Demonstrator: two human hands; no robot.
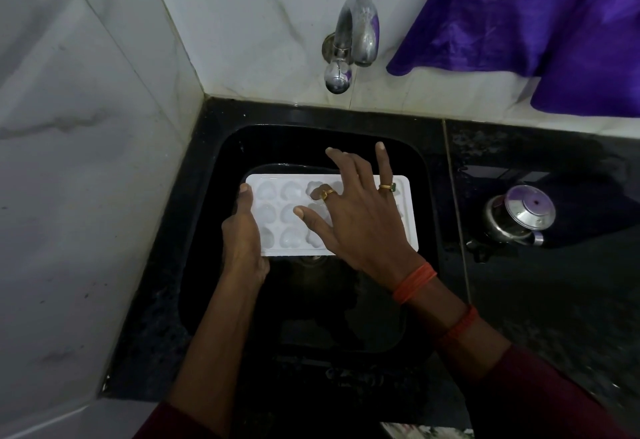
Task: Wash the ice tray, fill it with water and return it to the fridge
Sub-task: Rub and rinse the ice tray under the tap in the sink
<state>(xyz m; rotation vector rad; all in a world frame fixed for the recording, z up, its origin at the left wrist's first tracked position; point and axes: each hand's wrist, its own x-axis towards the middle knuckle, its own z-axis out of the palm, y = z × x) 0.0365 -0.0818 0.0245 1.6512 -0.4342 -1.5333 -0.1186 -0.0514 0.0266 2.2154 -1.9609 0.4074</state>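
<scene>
A white ice tray with several heart-shaped cells lies level over the black sink. My left hand grips its left edge, thumb on the rim. My right hand lies spread over the tray's middle and right part, fingers straight and splayed, with two rings on them. It covers several cells. Whether its palm touches the tray is unclear. The chrome tap juts from the tiled wall above the sink; no water stream shows.
Black stone counter surrounds the sink. A small steel lidded pot lies on the counter to the right. A purple cloth hangs at the upper right. White marble-look wall tiles close in the left and back.
</scene>
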